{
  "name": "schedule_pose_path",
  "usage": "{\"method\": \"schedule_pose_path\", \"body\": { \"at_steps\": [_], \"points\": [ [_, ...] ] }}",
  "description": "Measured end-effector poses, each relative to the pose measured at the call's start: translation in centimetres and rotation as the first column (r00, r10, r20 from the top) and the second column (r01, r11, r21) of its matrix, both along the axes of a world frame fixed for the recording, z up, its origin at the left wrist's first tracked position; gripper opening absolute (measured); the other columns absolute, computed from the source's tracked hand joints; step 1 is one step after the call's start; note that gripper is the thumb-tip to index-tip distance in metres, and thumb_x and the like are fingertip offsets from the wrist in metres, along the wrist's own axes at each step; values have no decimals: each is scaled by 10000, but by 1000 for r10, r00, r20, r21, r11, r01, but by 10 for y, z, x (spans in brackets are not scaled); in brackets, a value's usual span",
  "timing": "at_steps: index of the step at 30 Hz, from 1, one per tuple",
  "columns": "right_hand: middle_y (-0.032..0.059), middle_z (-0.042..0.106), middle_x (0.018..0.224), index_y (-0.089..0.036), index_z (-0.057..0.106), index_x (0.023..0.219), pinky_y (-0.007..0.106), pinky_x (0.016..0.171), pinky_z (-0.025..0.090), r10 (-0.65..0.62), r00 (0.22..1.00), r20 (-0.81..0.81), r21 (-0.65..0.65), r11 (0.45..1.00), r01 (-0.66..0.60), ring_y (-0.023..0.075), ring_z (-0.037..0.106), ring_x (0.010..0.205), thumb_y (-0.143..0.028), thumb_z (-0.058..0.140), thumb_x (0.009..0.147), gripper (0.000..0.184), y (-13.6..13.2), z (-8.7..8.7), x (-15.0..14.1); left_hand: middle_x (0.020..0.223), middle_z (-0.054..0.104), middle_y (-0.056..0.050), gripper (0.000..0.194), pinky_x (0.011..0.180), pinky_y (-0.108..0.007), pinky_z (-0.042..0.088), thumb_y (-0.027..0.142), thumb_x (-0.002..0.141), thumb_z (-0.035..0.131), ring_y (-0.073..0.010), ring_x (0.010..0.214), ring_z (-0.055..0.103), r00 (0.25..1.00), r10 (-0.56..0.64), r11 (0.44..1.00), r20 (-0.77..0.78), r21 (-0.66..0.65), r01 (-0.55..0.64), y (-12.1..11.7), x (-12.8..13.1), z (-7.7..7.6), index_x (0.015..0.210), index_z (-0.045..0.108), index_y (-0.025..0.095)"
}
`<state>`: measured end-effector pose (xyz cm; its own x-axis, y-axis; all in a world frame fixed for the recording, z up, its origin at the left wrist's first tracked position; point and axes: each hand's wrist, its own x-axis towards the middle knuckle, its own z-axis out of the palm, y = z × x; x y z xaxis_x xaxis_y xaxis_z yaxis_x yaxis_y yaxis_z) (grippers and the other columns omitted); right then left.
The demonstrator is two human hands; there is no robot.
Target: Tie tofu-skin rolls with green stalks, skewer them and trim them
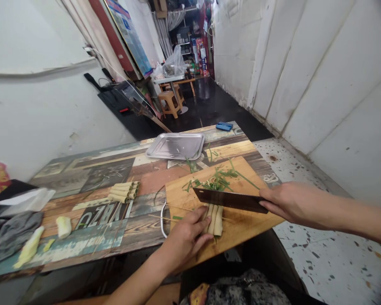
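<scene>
My right hand [287,201] grips the handle of a dark cleaver [228,199], its blade lying over a wooden cutting board [241,231]. Under the blade lies a small bundle of pale rolled strips on thin skewers [215,220]. My left hand [186,237] presses down on the near end of that bundle, fingers curled over it. Green trimmings [217,181] are scattered on the far part of the board.
A metal tray [176,146] sits at the table's far side. Another bundle of pale rolls [123,191] lies left of the board. Pale vegetable pieces [63,226] and a grey cloth [14,233] lie at the left. A blue object [224,126] rests at the far edge.
</scene>
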<state>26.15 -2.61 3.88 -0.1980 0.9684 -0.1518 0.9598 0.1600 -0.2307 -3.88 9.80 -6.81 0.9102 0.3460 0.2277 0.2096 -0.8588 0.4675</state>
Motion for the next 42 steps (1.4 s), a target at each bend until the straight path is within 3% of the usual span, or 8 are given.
{"method": "schedule_pose_path", "body": {
  "at_steps": [10, 19, 22, 26, 31, 35, 38, 42],
  "points": [
    [54, 649, 677, -185, 631, 814, 283, 529, 352, 34, 999, -23, -88, 995, -36, 153, 566, 556, -323, 484, 938, 236, 12, -5, 9, 1359, 575, -173, 375, 993, -422, 544, 345, 921, 584, -285, 1223, 585, 1000, -17, 1000, -15, -12, 17, 3, 0, -1, 1259, 650, 198],
    [93, 704, 757, -136, 644, 941, 255, 539, 364, -52, 989, 137, -32, 998, 56, 181, 650, 643, -301, 452, 960, 254, 32, -22, -29, 1325, 600, -184, 381, 965, -433, 552, 381, 893, 617, -298, 1179, 612, 1000, 5, 1000, -26, -21, -6, 7, 1, -1, 1208, 678, 176],
    [89, 699, 756, -145, 621, 954, 258, 570, 386, -191, 980, 48, 45, 981, 189, 193, 656, 667, -318, 415, 973, 269, 23, -27, -21, 1356, 587, -136, 430, 1049, -434, 491, 327, 929, 553, -260, 1249, 561, 1000, 9, 998, -18, -65, -10, 19, -7, 10, 1345, 569, 218],
    [83, 688, 764, -178, 584, 836, 268, 620, 408, -299, 951, -74, 147, 940, 307, 199, 649, 697, -357, 375, 975, 307, 7, -27, -3, 1454, 495, -82, 679, 1153, -494, 350, 134, 857, 522, -260, 1353, 439, 979, -73, 997, -189, -34, 68, 37, -18, 22, 1495, 354, 290],
    [43, 627, 661, -211, 512, 766, 272, 601, 393, -337, 926, -169, 172, 915, 364, 181, 596, 618, -420, 332, 957, 335, -6, -31, 1, 1204, 598, -108, 744, 989, -423, 472, 41, 767, 499, -255, 1117, 558, 967, -32, 999, -253, -1, 33, 40, -12, 15, 1465, 401, 279],
    [28, 574, 609, -228, 421, 677, 272, 564, 366, -356, 902, -245, 178, 898, 402, 168, 545, 566, -478, 339, 922, 359, -12, -35, -3, 1016, 579, -61, 772, 794, -319, 503, 111, 753, 596, -190, 864, 577, 978, 61, 985, -200, -146, -91, 32, -19, 13, 1475, 373, 271],
    [2, 504, 529, -238, 368, 645, 272, 537, 343, -376, 871, -317, 172, 880, 442, 158, 497, 508, -502, 348, 909, 373, -16, -35, -7, 830, 526, 7, 785, 603, -236, 444, 200, 753, 647, -120, 647, 509, 940, 327, 867, -95, -367, -338, 24, -33, 15, 1477, 345, 224],
    [-17, 466, 477, -244, 368, 651, 272, 529, 343, -393, 827, -403, 106, 877, 468, 160, 492, 490, -497, 360, 912, 364, -12, -37, -14, 614, 428, 94, 923, 486, -186, 376, 252, 735, 703, -89, 500, 449, 762, 642, 513, -85, -692, -509, 11, -29, 17, 1501, 196, 157]
  ]
}}
